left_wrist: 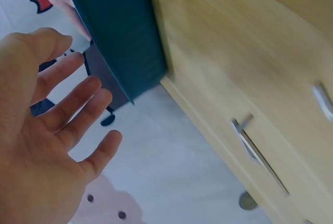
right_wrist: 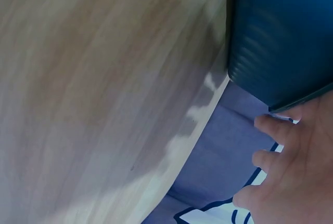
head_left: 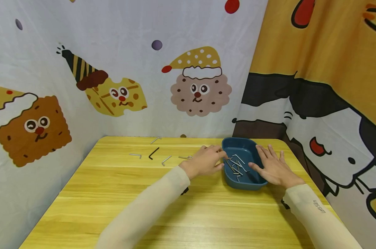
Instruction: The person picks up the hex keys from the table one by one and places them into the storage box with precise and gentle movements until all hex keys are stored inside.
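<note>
A blue-green plastic bin (head_left: 242,186) stands on the table's right side with several metal hex keys (head_left: 238,164) heaped inside. My left hand (head_left: 206,159) is over its left rim, fingertips just inside above the keys. The left wrist view shows that hand (left_wrist: 57,115) with loosely bent, spread fingers and nothing between them. My right hand (head_left: 273,167) lies along the opposite rim, fingers stretched out and thumb reaching over the inside. In the right wrist view, its fingers (right_wrist: 276,128) are at the bin's edge.
Left of the bin, several hex keys lie scattered on the wooden table (head_left: 113,193), among them a black one (head_left: 154,153) and a silver one (head_left: 167,160). Another silver key (head_left: 185,157) lies near my left wrist. Patterned cloth (head_left: 128,41) hangs behind the table.
</note>
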`<state>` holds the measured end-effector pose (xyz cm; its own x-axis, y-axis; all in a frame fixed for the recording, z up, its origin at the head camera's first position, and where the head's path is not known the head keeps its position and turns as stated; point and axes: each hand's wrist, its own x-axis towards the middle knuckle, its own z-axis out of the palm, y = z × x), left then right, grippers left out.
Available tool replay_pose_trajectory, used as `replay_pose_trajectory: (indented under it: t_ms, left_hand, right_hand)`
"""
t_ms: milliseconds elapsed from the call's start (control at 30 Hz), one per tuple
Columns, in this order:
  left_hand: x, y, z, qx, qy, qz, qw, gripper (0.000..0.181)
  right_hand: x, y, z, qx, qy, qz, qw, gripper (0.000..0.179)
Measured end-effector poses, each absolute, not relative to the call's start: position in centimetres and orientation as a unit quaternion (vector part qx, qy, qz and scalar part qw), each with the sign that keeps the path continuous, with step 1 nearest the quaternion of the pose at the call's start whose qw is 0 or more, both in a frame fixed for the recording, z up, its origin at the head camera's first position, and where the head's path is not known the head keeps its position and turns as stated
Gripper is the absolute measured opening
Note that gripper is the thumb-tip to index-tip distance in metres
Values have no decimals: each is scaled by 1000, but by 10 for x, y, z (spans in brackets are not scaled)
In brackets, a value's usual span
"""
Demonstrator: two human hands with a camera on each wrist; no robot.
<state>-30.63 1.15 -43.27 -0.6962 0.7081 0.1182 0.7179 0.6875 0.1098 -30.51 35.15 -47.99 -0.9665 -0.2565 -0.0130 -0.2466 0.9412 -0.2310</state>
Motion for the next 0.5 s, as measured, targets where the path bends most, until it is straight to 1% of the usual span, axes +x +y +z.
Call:
replay_pose_trajectory:
  t_ms: [167,500]
  left_hand:
    - [-309,-10,-436,-370,-924,-90,43,35]
    - [-318,-76,-451,-318,-939,-132,24,38]
  right_hand:
    - [-305,353,-481,-130,985,-115,24,104]
    - [-307,353,-481,-139,984,-111,21,102]
